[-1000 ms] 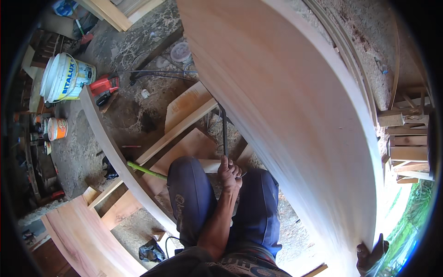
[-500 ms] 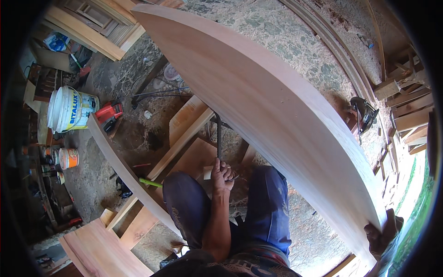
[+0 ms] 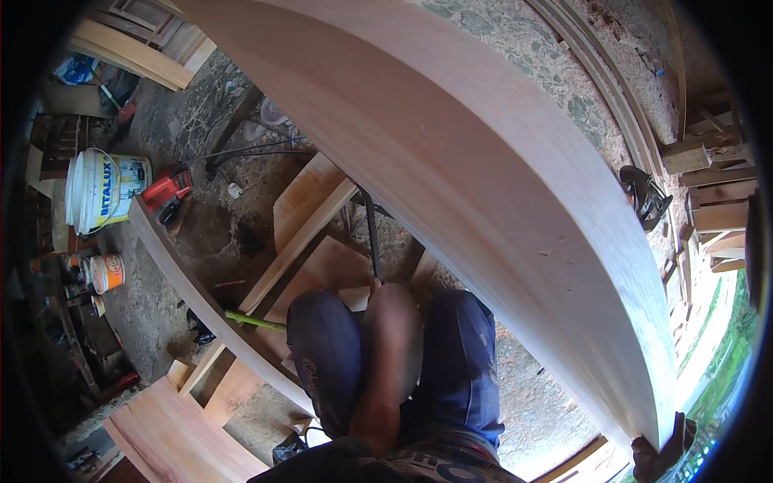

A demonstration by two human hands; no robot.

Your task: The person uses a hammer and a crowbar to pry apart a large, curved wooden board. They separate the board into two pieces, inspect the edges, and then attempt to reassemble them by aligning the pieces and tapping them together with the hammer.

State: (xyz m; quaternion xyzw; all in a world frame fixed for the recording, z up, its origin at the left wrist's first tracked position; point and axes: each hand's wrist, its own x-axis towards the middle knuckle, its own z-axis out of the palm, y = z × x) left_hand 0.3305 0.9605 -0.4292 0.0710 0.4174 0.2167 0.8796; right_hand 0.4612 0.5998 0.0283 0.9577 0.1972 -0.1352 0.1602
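Note:
A large pale wooden board (image 3: 451,153) with a curved edge spans the view diagonally, from the upper left to the lower right. My right hand (image 3: 664,455) grips its near right end, with the fingers partly in shadow. Between my knees, my left hand (image 3: 392,314) is smeared by motion. It is closed at the near end of a thin dark bar (image 3: 371,233), which runs up to the board's lower edge. What the bar's far end joins is hidden behind the board.
A narrow curved wooden strip (image 3: 193,286) and planks (image 3: 302,233) lie to the left. Beyond them are a white bucket (image 3: 105,193), a red power tool (image 3: 167,191) and an orange-and-white can (image 3: 107,272). A dark tool (image 3: 644,197) and stacked timber (image 3: 721,197) stand at the right.
The board has risen nearer to my view, and its far tip now passes out at the top. My right hand has gone lower with its end. My left hand has become blurred.

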